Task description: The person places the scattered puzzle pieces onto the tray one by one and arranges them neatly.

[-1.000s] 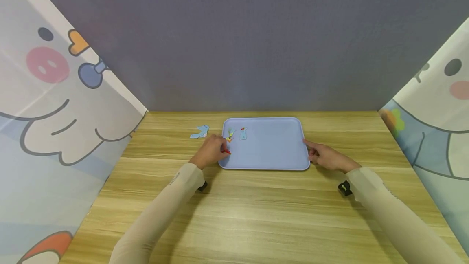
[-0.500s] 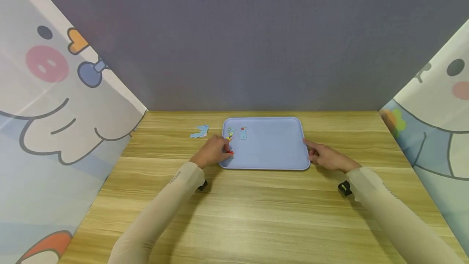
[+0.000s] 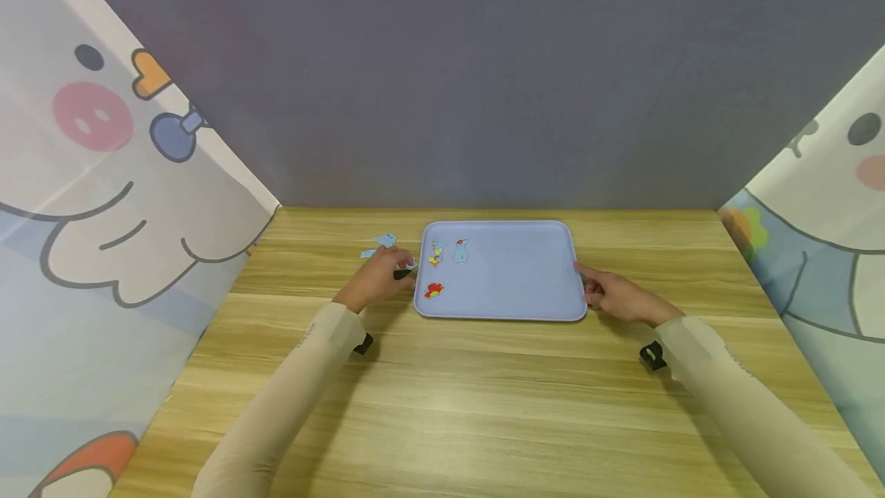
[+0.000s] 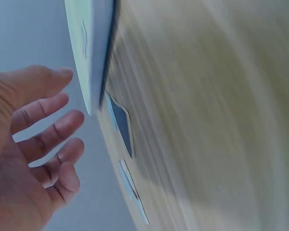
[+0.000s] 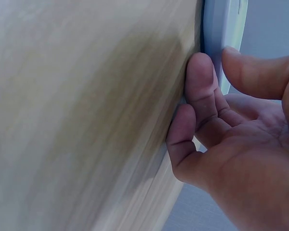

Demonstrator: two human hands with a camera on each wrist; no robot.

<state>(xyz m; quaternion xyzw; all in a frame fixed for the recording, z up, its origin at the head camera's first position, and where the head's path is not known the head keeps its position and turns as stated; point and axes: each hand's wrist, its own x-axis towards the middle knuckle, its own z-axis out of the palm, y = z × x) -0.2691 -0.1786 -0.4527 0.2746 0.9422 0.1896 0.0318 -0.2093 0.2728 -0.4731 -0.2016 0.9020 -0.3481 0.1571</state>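
Observation:
My left hand (image 3: 380,277) hovers beside the left edge of the blue tray (image 3: 512,271), fingers loosely bent and holding nothing in the left wrist view. Close to its fingertips is a flat piece with a dark face (image 4: 120,122). Light-blue cut-outs (image 3: 386,240) lie just behind this hand, partly covered by it. Inside the tray are a red and yellow bird cut-out (image 3: 433,290), a small yellow and blue cut-out (image 3: 435,256) and a light-blue animal cut-out (image 3: 460,251). My right hand (image 3: 615,296) holds the tray's right rim between thumb and curled fingers.
The tray rests on a wood-grain table (image 3: 498,398). A grey panel (image 3: 484,83) stands along the table's back edge. Cartoon-printed walls (image 3: 90,252) close in both sides.
My left hand has let go of the red bird cut-out, which now lies fully visible in the tray. It has moved left, out of the tray. The right hand stays at the rim.

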